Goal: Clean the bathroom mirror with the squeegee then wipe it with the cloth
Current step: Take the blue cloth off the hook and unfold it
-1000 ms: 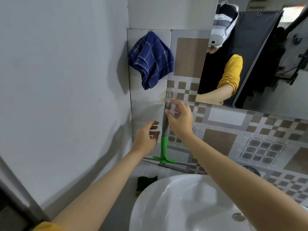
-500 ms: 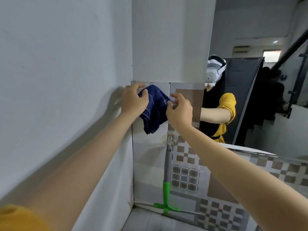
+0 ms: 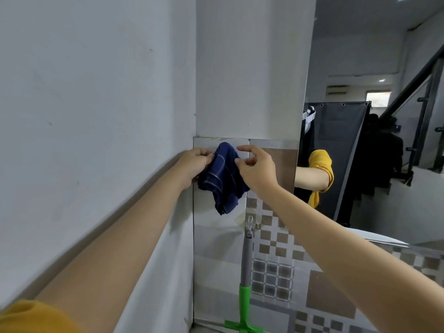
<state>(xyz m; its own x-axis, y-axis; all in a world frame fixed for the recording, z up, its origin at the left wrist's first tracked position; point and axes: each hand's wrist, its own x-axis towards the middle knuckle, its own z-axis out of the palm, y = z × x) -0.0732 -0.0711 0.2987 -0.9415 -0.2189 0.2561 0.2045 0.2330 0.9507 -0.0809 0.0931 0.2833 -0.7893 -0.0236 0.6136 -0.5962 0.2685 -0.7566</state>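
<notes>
The cloth (image 3: 222, 179) is soft woven fabric, dark blue with thin pale check lines, matt and rumpled into folds. The squeegee (image 3: 245, 282) has a smooth grey handle, which looks like dull metal, running into glossy bright green plastic at the head. It hangs from a clear plastic hook (image 3: 250, 222). The tiles (image 3: 276, 275) are glazed ceramic with a faint sheen. The mirror (image 3: 374, 145) is polished glass. The wall (image 3: 96, 92) is matt painted plaster, lightly scuffed.

Plain white wall (image 3: 84, 92) fills the left, meeting patterned brown-and-grey tiles (image 3: 276, 272) at lower centre; a ceiling light (image 3: 381, 80) glows upper right.
</notes>
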